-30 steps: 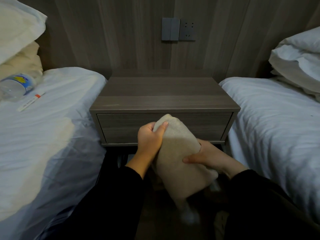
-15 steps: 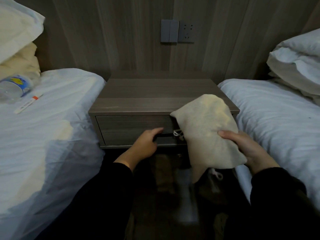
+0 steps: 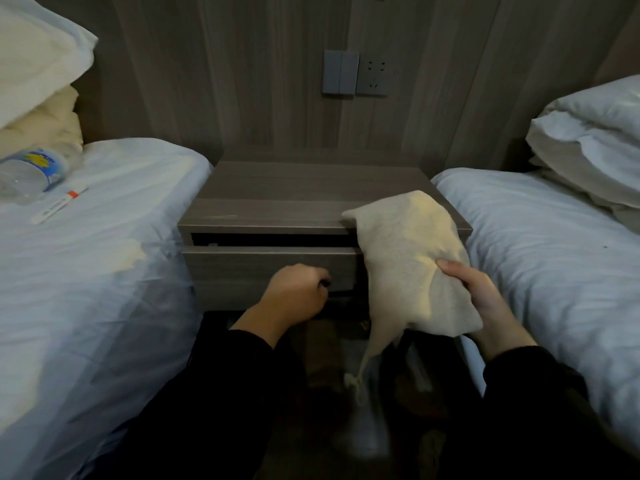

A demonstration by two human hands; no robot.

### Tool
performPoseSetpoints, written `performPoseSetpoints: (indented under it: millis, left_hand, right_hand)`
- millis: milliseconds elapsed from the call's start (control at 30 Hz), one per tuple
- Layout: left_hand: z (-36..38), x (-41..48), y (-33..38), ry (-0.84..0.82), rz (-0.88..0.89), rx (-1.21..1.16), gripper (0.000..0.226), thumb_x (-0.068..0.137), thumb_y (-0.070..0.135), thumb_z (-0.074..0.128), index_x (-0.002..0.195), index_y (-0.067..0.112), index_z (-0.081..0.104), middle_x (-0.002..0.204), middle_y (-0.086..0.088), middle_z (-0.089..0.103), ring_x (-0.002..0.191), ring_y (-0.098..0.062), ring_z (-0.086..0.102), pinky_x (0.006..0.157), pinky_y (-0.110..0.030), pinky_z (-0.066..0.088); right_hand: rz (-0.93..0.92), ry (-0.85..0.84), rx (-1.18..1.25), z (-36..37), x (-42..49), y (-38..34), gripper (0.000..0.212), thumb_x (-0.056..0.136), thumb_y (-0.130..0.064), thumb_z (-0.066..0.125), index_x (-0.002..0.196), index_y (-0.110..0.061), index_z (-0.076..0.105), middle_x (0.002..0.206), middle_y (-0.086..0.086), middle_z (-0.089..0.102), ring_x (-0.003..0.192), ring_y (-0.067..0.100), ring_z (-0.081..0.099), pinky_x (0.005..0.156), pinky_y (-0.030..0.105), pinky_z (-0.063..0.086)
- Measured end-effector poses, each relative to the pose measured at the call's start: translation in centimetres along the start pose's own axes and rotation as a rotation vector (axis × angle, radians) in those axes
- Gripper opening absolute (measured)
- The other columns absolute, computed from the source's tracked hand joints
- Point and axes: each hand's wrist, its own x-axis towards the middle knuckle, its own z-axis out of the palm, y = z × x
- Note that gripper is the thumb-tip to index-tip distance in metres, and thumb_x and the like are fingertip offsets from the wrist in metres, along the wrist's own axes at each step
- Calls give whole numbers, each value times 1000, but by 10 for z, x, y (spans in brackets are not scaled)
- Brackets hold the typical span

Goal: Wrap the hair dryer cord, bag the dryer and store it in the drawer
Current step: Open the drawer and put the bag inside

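A beige cloth bag [image 3: 405, 251], bulging with something hidden inside, hangs in front of the right half of the wooden nightstand [image 3: 311, 188]. My right hand [image 3: 471, 292] grips the bag at its lower right side, and a drawstring dangles below it. My left hand [image 3: 298, 296] is closed on the dark handle at the bottom edge of the drawer [image 3: 263, 268]. The drawer stands slightly open, with a dark gap showing along its top. The hair dryer itself is not visible.
White beds flank the nightstand, left bed [image 3: 97, 258] and right bed [image 3: 554, 244], with pillows at both heads. A water bottle [image 3: 31, 171] and a small white tube [image 3: 59, 206] lie on the left bed. A switch and socket [image 3: 356, 77] sit on the wall panel above.
My left hand let go of the bag, took the drawer handle and pulled the drawer slightly open. My right hand carried the bag to the right and upward.
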Motion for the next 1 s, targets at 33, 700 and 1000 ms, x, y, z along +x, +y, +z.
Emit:
performPoseSetpoints:
  millis: [33,700,1000]
  left_hand:
    - [-4,-4,1,160,97,24,31,86,19,46,110,16,66,107,-8,68,99,-27,62,82,-34,49]
    - [-62,-33,0,-335,-287,-791,35,98,31,41,107,11,67,80,-11,71,65,-14,65,61,-22,48]
    - [-54,-9,28,-164,-171,-1245,91,65,53,68,143,26,29,143,2,44,131,-16,42,114,-45,29]
  right_hand:
    - [-12,-11,0,0,0,-1,35,93,-12,41,74,-8,70,62,6,71,52,16,69,42,22,52]
    - [-247,-153,180,83,-16,-55,30,85,-15,53,112,-3,57,82,5,74,80,19,72,66,30,57]
    - [-133,-118,272,111,-12,-62,47,83,-20,59,127,-7,54,107,13,68,97,30,67,79,43,56]
